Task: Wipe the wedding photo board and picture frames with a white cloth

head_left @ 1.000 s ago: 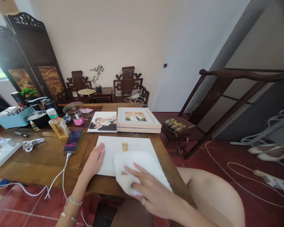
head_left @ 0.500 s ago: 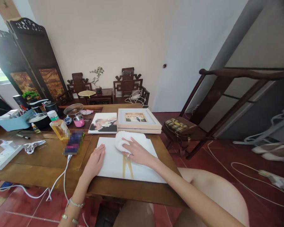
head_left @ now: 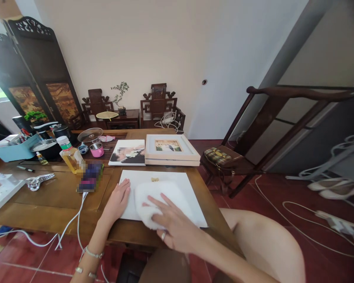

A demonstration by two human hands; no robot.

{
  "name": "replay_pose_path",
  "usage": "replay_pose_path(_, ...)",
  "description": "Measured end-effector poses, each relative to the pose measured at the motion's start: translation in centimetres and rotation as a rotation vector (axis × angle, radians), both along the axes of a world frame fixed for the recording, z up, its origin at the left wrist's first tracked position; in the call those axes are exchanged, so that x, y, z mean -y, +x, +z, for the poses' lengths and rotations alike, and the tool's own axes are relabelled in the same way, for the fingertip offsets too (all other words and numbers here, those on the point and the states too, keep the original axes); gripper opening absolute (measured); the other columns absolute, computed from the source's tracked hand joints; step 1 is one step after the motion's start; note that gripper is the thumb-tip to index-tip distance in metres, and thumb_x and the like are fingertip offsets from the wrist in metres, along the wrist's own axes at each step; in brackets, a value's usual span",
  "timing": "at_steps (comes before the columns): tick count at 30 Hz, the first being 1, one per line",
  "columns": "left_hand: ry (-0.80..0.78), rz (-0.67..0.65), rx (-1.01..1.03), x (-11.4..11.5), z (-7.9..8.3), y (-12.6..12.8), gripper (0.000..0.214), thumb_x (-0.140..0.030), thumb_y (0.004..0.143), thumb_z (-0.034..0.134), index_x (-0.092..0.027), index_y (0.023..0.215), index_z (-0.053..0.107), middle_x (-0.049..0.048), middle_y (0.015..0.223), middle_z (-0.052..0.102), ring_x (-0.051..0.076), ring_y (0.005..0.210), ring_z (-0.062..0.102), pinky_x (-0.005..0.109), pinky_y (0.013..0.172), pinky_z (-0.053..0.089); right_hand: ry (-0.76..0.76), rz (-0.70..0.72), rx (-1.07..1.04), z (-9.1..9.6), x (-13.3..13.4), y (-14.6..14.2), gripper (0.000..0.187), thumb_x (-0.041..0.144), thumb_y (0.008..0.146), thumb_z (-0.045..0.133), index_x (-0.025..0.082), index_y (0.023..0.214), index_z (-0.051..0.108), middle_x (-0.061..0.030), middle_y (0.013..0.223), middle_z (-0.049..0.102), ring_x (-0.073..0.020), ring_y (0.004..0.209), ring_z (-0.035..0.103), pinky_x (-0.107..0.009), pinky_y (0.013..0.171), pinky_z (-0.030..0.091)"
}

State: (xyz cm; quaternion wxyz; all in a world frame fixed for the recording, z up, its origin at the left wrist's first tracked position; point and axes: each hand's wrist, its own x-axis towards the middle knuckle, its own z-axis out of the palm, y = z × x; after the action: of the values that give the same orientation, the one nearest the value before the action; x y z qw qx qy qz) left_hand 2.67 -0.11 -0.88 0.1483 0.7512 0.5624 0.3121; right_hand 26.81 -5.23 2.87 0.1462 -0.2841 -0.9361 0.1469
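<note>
A flat white board (head_left: pixel 174 176) lies on the wooden table in front of me. My left hand (head_left: pixel 120 199) rests on its left edge, fingers stretched out flat. Over the near part of the board, my right hand (head_left: pixel 177 226) presses down on a fluffy white cloth (head_left: pixel 162 190) and grips it, with a ring on one finger. Just beyond the cloth, the top of a gold-coloured piece (head_left: pixel 155 179) on the board shows; the cloth covers the rest of it.
Behind the board are a framed photo (head_left: pixel 168 146) and a picture panel (head_left: pixel 128 152). To the left stand a bottle (head_left: pixel 71 157), a pink cup (head_left: pixel 97 149), a phone (head_left: pixel 90 177) with its cable and a power strip (head_left: pixel 2 190). A wooden chair (head_left: pixel 262 129) holds a plaid bag (head_left: pixel 217 156).
My right hand has drawn the cloth from the board's far edge toward its near edge. The gold piece's legs are now covered and its top shows. My left hand stays on the board.
</note>
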Motion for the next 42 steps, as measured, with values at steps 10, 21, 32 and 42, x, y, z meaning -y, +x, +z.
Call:
replay_pose_path(10,-0.025,0.002,0.015,-0.1,-0.1,-0.2,0.046,-0.038,0.095,0.031,-0.012,0.124,0.057,0.0134,0.136,0.052,0.022,0.132,0.041,0.045,0.113,0.026,0.061,-0.27,0.073,0.2,-8.2,-4.1,0.031,0.014,0.084,0.042,0.013,0.11,0.058,-0.0188,0.128,0.057,-0.03,0.138,0.024,-0.06,0.107,0.014)
replay_pose_path(21,-0.02,-0.005,-0.017,0.1,0.2,0.0,0.047,-0.036,0.096,0.028,-0.011,0.123,0.057,0.0136,0.137,0.051,0.022,0.133,0.04,0.046,0.114,0.025,-0.088,0.047,0.186,1.7,4.0,-3.6,0.032,0.026,0.082,0.051,0.013,0.109,0.063,-0.0185,0.148,0.032,-0.0355,0.139,0.017,-0.057,0.112,0.01)
replay_pose_path(32,-0.04,0.009,0.063,0.0,0.1,0.0,0.051,-0.041,0.096,0.027,-0.011,0.127,0.054,0.0126,0.137,0.051,0.022,0.133,0.041,0.044,0.114,0.025,0.055,-0.262,0.092,0.6,-6.9,-5.7,0.033,0.015,0.086,0.039,0.007,0.114,0.054,-0.0236,0.123,0.058,-0.0334,0.131,0.034,-0.055,0.106,0.022)
replay_pose_path(42,0.013,0.09,0.283,0.6,1.1,-0.7,0.057,-0.045,0.097,0.015,-0.016,0.14,0.038,0.0071,0.147,0.037,0.018,0.137,0.034,0.04,0.115,0.023,0.152,0.097,0.089,1.2,-2.5,-6.9,0.026,0.016,0.082,0.047,0.014,0.104,0.06,-0.0156,0.127,0.057,-0.0318,0.13,0.036,-0.051,0.108,0.022)
